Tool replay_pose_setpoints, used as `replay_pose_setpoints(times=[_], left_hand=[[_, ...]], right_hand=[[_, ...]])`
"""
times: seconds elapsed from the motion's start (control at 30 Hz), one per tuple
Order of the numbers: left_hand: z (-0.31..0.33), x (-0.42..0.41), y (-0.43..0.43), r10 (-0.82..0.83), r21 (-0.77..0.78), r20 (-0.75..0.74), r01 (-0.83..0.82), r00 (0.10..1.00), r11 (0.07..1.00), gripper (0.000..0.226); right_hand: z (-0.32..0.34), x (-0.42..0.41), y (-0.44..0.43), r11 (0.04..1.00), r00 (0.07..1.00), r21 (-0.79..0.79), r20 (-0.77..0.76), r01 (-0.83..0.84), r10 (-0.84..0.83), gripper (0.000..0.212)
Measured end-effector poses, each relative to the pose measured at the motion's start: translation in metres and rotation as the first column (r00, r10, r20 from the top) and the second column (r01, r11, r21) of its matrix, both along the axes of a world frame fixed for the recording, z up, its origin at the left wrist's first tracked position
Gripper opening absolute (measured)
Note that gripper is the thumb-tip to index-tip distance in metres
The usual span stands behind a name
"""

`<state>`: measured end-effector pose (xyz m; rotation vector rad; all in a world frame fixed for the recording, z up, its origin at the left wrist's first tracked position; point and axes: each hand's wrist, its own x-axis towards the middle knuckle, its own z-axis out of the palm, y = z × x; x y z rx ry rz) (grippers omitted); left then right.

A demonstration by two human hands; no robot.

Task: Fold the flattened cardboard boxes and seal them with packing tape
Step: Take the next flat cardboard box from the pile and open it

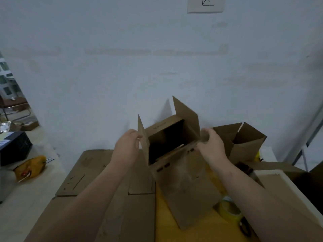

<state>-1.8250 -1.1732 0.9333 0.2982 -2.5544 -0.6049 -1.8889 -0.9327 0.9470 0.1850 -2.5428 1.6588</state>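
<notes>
I am holding the box [183, 180] upright on the table [166, 217], its open top tilting away from me and its flaps standing up. My left hand [126, 145] is pinching the left flap [143, 135], fingers curled together at its edge. My right hand [210, 145] is gripping the box's right rim, fingers curled on the cardboard, though blur is hiding the fingertips. Flats [108, 172] are lying just left of the box. A tape roll [229, 209] is lying beside my right forearm, and a second box [244, 142] is standing open behind my right hand
</notes>
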Motion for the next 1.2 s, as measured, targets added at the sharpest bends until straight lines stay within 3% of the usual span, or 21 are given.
replay_pose_setpoints(times=[0.07, 0.17, 0.23, 0.33, 0.47, 0.53, 0.6, 0.73, 0.87, 0.97, 1.2], left_hand=[[0.002, 0.000, 0.003, -0.017, 0.070, 0.064, 0.012, 0.998, 0.997, 0.040], [-0.013, 0.007, 0.015, -0.135, 0.300, 0.281, 0.047, 0.950, 0.953, 0.064], [-0.033, 0.014, 0.026, -0.194, 0.361, 0.345, 0.061, 0.919, 0.931, 0.066], [-0.050, 0.018, 0.039, -0.231, 0.416, 0.297, 0.092, 0.927, 0.905, 0.069], [-0.045, 0.004, 0.050, -0.252, 0.244, 0.239, 0.193, 0.938, 0.950, 0.081], [-0.035, -0.011, 0.056, -0.260, 0.103, 0.215, 0.243, 0.941, 0.965, 0.086], [-0.026, -0.030, 0.060, -0.292, -0.068, 0.274, 0.321, 0.916, 0.945, 0.087], [-0.015, -0.061, 0.066, -0.323, -0.247, 0.458, 0.468, 0.828, 0.849, 0.081], [-0.009, -0.064, 0.065, -0.245, -0.413, 0.421, 0.425, 0.873, 0.805, 0.059], [-0.014, -0.051, 0.059, -0.204, -0.331, 0.411, 0.354, 0.889, 0.875, 0.051], [-0.013, -0.036, 0.013, -0.147, -0.334, 0.204, 0.210, 0.968, 0.919, 0.042]], right_hand=[[-0.009, -0.006, 0.004, 0.996, 0.996, 0.082, 0.079, 0.021, -0.027, 0.036], [-0.021, -0.008, -0.002, 0.946, 0.993, 0.314, 0.107, -0.084, 0.053, 0.035], [-0.030, -0.005, -0.011, 0.946, 0.989, 0.302, 0.112, -0.122, 0.091, 0.040], [-0.044, -0.005, -0.015, 0.982, 0.999, 0.187, 0.022, -0.039, 0.036, 0.043], [-0.048, -0.016, -0.003, 0.919, 0.985, 0.393, -0.152, -0.014, 0.080, 0.066], [-0.044, -0.028, 0.005, 0.780, 0.961, 0.625, -0.217, 0.000, 0.174, 0.069], [-0.042, -0.041, 0.012, 0.647, 0.935, 0.762, -0.218, -0.015, 0.280, 0.054], [-0.043, -0.054, 0.024, 0.682, 0.914, 0.729, -0.237, -0.058, 0.331, 0.020], [-0.050, -0.054, 0.036, 0.647, 0.889, 0.762, -0.279, -0.025, 0.362, 0.020], [-0.052, -0.054, 0.041, 0.656, 0.875, 0.755, -0.314, -0.006, 0.369, 0.022], [-0.042, -0.049, 0.004, 0.740, 0.835, 0.668, -0.363, -0.077, 0.414, 0.026]])
